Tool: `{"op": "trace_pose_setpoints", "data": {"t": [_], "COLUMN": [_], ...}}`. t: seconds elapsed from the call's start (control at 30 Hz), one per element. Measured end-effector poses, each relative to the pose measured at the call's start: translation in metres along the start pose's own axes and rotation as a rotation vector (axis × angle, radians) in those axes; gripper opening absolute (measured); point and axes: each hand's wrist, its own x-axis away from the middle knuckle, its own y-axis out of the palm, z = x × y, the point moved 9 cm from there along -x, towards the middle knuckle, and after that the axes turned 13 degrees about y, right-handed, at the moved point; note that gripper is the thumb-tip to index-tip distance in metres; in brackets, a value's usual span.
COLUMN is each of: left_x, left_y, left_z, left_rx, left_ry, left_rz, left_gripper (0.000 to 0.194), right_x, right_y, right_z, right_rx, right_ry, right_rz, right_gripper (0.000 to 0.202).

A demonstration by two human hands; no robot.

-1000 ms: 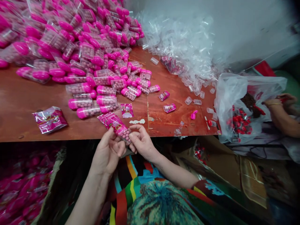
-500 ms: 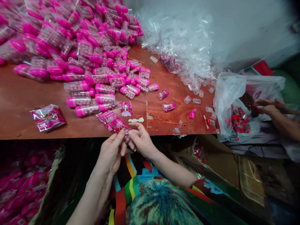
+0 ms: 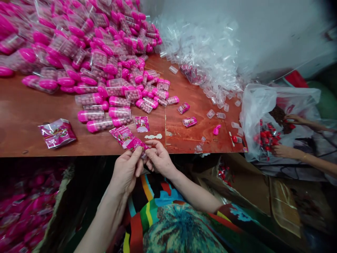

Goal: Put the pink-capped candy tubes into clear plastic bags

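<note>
At the table's front edge, my left hand [image 3: 127, 166] pinches a pink printed wrapper [image 3: 137, 144] between thumb and fingers. My right hand [image 3: 161, 160] is closed on the same wrapper from the other side, and the fingers of both hands nearly meet. What lies inside the wrapper is mostly hidden by my fingers. More flat pink wrappers [image 3: 119, 134] lie just beyond my left hand. A small pink packet [image 3: 142, 124] rests behind them. Clear tubes with pink caps and pink beads [image 3: 97, 115] lie further back to the left.
Pink-capped tubes are heaped at the back left of the brown table [image 3: 15, 130]. A larger shiny packet [image 3: 57, 133] lies left. Clear empty tubes [image 3: 205, 42] pile up behind. At right, another person's hands [image 3: 286, 151] reach into a plastic bag [image 3: 249, 116] of red-capped pieces.
The wrapper in my hands has turned slightly, and the beads seen in it before are now mostly covered. The other person's hands have separated, one coming nearer the front of the bag.
</note>
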Motion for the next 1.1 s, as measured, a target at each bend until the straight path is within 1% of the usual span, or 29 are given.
{"op": "trace_pose_setpoints", "data": {"t": [0.13,0.33,0.4,0.53,0.6,0.63,0.73,0.77,0.8,0.83,0.87,0.93,1.0,1.03,1.1], "left_x": [-0.002,-0.005,-0.007,-0.012,-0.014,-0.014,-0.016,-0.017,-0.018,-0.020,-0.021,-0.025,-0.028,-0.030,-0.032], "left_y": [0.003,-0.004,-0.004,0.001,0.007,0.009,0.008,0.005,0.002,-0.001,-0.005,-0.013,-0.018,-0.020,-0.022], "left_z": [0.002,0.011,0.011,0.008,0.008,0.010,0.017,0.021,0.024,0.028,0.031,0.037,0.040,0.041,0.044], "left_rx": [-0.045,-0.246,-0.273,-0.266,-0.247,-0.239,-0.237,-0.247,-0.258,-0.268,-0.272,-0.261,-0.240,-0.236,-0.243], "left_ry": [0.051,0.156,0.164,0.147,0.137,0.131,0.116,0.121,0.130,0.144,0.160,0.183,0.187,0.185,0.180], "left_rz": [0.000,0.083,0.073,-0.001,-0.037,-0.041,-0.007,0.010,0.025,0.040,0.059,0.099,0.123,0.127,0.132], "left_gripper": [0.037,0.029,0.027,0.029,0.031,0.034,0.052,0.055,0.056,0.054,0.052,0.048,0.046,0.045,0.044], "right_x": [-0.001,-0.003,-0.003,-0.003,-0.003,-0.003,-0.002,-0.001,-0.001,-0.001,-0.003,-0.013,-0.030,-0.039,-0.053], "right_y": [-0.004,-0.004,-0.002,-0.001,-0.008,-0.015,-0.045,-0.054,-0.061,-0.062,-0.058,-0.035,-0.011,-0.004,0.000], "right_z": [0.000,-0.001,-0.001,-0.005,-0.011,-0.016,-0.041,-0.051,-0.062,-0.072,-0.083,-0.098,-0.100,-0.100,-0.099], "right_rx": [-0.010,0.026,0.039,0.045,0.034,0.017,-0.033,-0.006,0.071,0.203,0.386,0.830,1.235,1.378,1.516], "right_ry": [0.010,0.035,0.056,0.076,0.079,0.070,-0.002,-0.037,-0.075,-0.114,-0.163,-0.268,-0.313,-0.314,-0.302], "right_rz": [0.020,0.033,0.021,0.010,0.038,0.072,0.226,0.293,0.357,0.406,0.440,0.464,0.486,0.518,0.597], "right_gripper": [0.042,0.041,0.043,0.048,0.048,0.049,0.062,0.068,0.072,0.072,0.069,0.054,0.044,0.042,0.038]}}
